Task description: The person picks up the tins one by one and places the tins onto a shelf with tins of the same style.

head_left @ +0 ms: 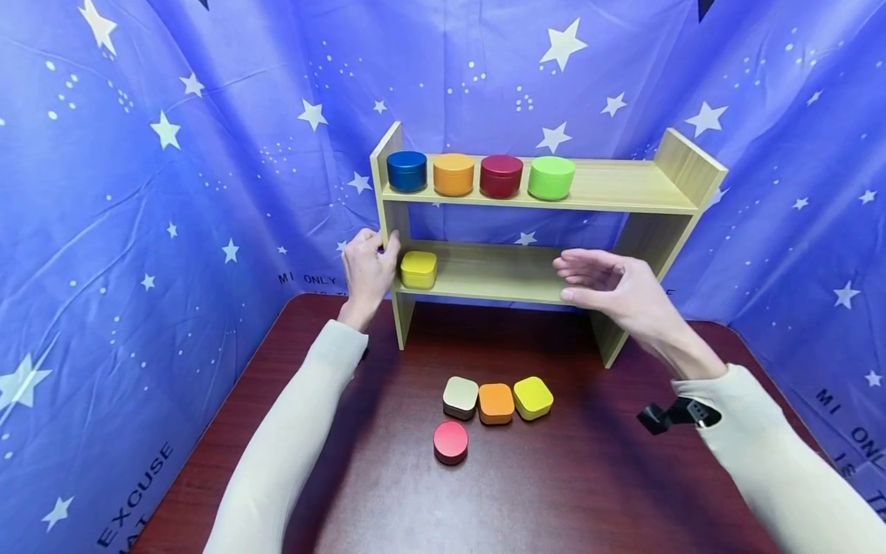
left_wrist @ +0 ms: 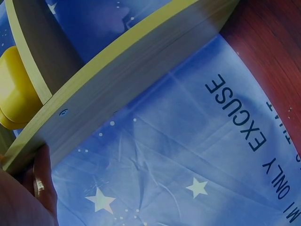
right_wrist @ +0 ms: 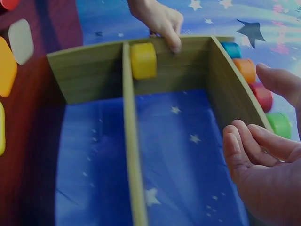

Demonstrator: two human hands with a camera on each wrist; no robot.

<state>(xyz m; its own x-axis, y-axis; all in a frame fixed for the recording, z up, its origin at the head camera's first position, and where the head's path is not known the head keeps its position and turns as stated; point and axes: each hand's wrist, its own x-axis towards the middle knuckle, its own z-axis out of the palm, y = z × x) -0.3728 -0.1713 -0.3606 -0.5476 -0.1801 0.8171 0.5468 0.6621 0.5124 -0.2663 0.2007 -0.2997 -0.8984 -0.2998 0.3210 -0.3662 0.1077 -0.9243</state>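
My left hand grips the left side panel of a light wooden shelf, thumb on the inner face and fingers behind the outer face. Just right of that thumb, a yellow square tin stands on the lower board. My right hand hovers before the right part of the lower board, fingers extended, thumb apart, nothing between them. Along the upper board's left half stand round tins: blue, orange, dark red and light green. In the right wrist view the left thumb presses the panel beside the yellow tin.
On the dark red table, before the shelf, a cream square tin, an orange one and a yellow one sit in a row. A round red tin lies nearer. Blue starred cloth surrounds the table.
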